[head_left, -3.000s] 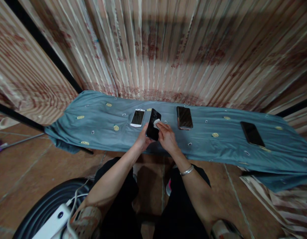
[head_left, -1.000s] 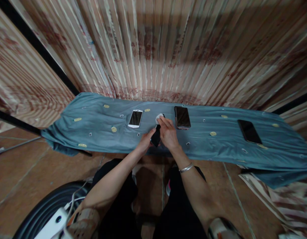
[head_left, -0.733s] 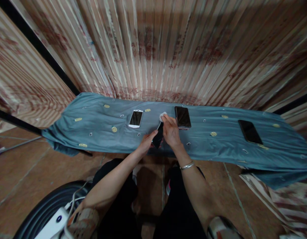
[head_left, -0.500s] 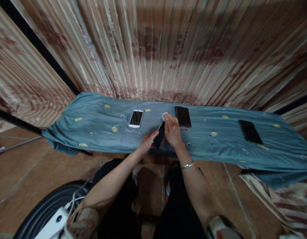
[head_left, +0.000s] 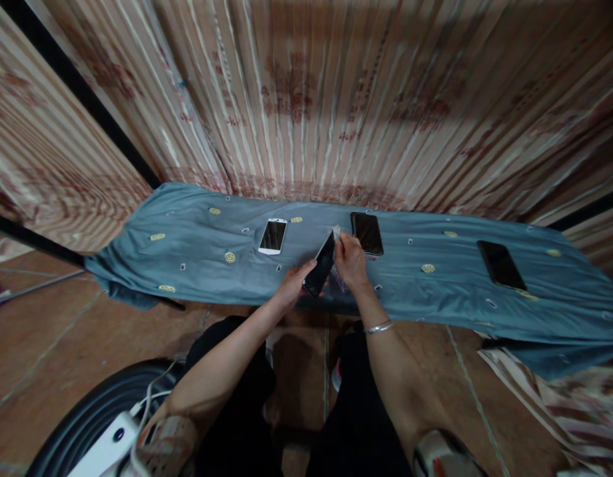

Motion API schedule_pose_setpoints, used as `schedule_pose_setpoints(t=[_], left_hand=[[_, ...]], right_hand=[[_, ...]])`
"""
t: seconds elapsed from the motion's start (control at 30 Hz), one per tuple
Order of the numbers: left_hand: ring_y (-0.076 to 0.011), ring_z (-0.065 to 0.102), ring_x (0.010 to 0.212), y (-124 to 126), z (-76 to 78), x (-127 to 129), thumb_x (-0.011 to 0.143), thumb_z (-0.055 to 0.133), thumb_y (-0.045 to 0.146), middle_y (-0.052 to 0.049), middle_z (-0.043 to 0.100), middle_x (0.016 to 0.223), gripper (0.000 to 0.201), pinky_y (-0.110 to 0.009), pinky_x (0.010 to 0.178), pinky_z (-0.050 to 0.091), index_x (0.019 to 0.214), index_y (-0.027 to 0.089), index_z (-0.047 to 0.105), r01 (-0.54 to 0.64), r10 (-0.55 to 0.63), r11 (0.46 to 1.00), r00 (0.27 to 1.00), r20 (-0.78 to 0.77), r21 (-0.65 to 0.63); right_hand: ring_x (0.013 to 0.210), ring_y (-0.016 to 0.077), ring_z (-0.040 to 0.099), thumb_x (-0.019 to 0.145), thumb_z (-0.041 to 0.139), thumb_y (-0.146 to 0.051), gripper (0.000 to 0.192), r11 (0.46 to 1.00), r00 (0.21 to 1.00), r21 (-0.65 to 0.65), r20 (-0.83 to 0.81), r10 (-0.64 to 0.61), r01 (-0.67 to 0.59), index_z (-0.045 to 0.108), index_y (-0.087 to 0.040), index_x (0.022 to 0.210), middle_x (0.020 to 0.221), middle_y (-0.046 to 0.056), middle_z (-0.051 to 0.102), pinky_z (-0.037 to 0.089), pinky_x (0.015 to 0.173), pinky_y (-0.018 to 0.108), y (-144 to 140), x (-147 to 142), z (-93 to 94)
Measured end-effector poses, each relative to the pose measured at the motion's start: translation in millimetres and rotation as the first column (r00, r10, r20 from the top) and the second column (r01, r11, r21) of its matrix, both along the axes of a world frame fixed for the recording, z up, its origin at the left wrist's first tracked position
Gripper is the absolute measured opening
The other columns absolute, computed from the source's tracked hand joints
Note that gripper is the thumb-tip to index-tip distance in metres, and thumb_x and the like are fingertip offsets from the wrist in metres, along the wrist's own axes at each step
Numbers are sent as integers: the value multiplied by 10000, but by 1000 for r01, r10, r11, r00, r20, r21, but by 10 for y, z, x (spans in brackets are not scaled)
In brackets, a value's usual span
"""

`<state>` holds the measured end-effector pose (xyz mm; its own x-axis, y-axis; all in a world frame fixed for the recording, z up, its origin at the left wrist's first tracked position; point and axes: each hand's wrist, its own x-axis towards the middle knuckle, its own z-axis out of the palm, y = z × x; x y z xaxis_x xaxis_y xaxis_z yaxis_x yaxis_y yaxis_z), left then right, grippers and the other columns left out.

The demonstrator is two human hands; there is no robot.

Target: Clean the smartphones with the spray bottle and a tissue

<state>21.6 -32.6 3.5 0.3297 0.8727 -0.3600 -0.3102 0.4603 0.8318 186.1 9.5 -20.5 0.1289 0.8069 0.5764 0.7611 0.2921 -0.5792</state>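
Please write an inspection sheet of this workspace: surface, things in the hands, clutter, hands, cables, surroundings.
Surface: long table under a blue-grey cloth with small yellow patterns.
Job's things: black phone, held tilted above the near table edge; small white wipe at its top end.
Clutter: white phone left of the hands; dark phone close on the right; another dark phone far right; all lie flat, screens up.
Hands: left hand grips the black phone's lower end; right hand pinches the wipe; bracelet on the right wrist.
Cables: white cord on a white device, bottom left.
Surroundings: striped curtain behind the table; tiled brown floor.
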Motion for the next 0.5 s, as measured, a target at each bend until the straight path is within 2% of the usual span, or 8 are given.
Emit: schedule_pose_setpoints(t=[0.17,0.27,0.37,0.5], left_hand=[[-263,733,755,27,41,-19,819,678,441,-144,747,788,383,-321,572,592,920,75,725,-15,15,1000,999,44,-6],[-238,733,741,38,51,-25,833,666,434,-139,752,810,371,-304,584,595,932,81,719,-22,22,1000,998,62,0],[-229,734,742,40,58,-31,841,659,426,-140,757,849,357,-295,586,595,936,87,716,-27,27,1000,997,71,3],[-244,738,774,42,73,-47,834,669,433,-147,759,863,364,-300,586,596,936,87,714,-28,27,1000,997,73,10]], right_hand=[[1016,272,617,954,355,-275,351,999,999,-35,-40,-15,13,654,-173,1107,1066,151,707,460,964,450,12,-9,-26],[877,253,610,929,384,-296,314,997,994,-71,-102,-32,25,667,-186,1007,916,114,704,472,844,391,36,-1,-44],[705,197,535,884,428,-337,261,994,965,-106,-262,-17,-11,647,-197,862,719,31,619,428,696,317,71,8,-55],[587,131,389,802,483,-389,250,984,851,-150,-525,4,-97,514,-215,624,564,-52,415,314,568,261,101,-22,-53]])
